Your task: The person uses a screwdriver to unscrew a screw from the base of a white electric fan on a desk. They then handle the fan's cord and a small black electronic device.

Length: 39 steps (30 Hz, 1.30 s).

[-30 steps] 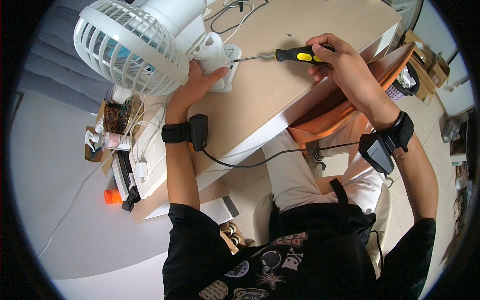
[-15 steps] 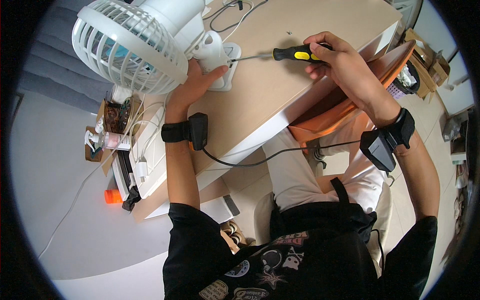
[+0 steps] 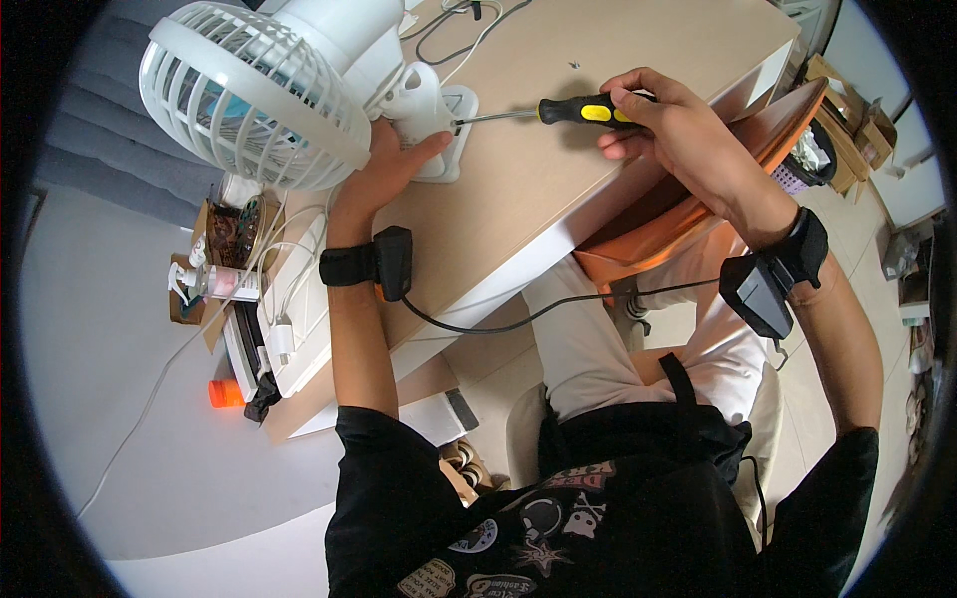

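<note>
A white fan point(image 3: 257, 95) with a round slatted cage lies tipped at the far left of the table. My left hand point(image 3: 394, 164) grips the white clip part point(image 3: 417, 105) by its stand, thumb stretched along it; the other fingers are mostly hidden behind. In my right hand point(image 3: 666, 125) is a black and yellow screwdriver point(image 3: 588, 111), held by its handle between thumb and fingers. Its shaft points left, and the tip meets a small dark hole on the clip's end. Beyond the handle, small metal bits, perhaps screws point(image 3: 574, 65), rest on the table.
The beige table point(image 3: 518, 199) reaches from the left to the far right. Cables point(image 3: 461, 22) lie behind the fan. At the left edge stand a pump bottle point(image 3: 214, 279), a white charger point(image 3: 283, 341) and an orange cap point(image 3: 225, 393). An orange chair point(image 3: 638, 254) is tucked by the right side.
The screwdriver and my right hand have shifted very slightly left. The fan and my left hand have also moved a touch left; both grips stay the same.
</note>
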Each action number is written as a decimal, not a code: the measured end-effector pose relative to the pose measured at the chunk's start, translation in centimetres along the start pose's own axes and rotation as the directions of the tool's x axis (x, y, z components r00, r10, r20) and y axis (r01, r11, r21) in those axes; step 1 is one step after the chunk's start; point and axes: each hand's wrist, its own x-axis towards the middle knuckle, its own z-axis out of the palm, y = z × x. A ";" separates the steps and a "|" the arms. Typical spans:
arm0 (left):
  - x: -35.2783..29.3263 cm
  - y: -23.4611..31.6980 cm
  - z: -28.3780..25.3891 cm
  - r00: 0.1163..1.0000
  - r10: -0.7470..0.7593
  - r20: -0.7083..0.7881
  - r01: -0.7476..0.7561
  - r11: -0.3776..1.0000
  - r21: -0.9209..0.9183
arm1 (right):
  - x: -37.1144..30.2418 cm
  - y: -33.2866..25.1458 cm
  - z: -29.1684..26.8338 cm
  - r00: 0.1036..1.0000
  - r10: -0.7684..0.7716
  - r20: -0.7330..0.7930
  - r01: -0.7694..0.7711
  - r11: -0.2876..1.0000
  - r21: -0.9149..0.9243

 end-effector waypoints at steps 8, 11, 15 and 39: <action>0.0 0.2 -0.1 1.000 0.017 -0.022 -0.014 0.994 0.107 | 0.1 0.1 -0.3 0.999 0.031 0.018 -0.030 0.999 -0.023; 0.1 -0.2 0.0 1.000 0.008 -0.029 -0.004 0.992 0.125 | 0.0 0.2 -0.1 1.000 0.014 -0.003 -0.014 1.000 -0.004; 0.0 -0.2 0.0 0.999 0.021 -0.031 -0.018 0.996 0.087 | -0.4 -0.3 -0.2 0.999 -0.045 0.004 0.045 0.998 -0.042; 0.2 -0.3 -0.3 0.996 -0.058 0.064 0.054 0.996 0.064 | 0.3 -1.7 -0.5 0.985 0.162 0.060 -0.144 0.961 -0.235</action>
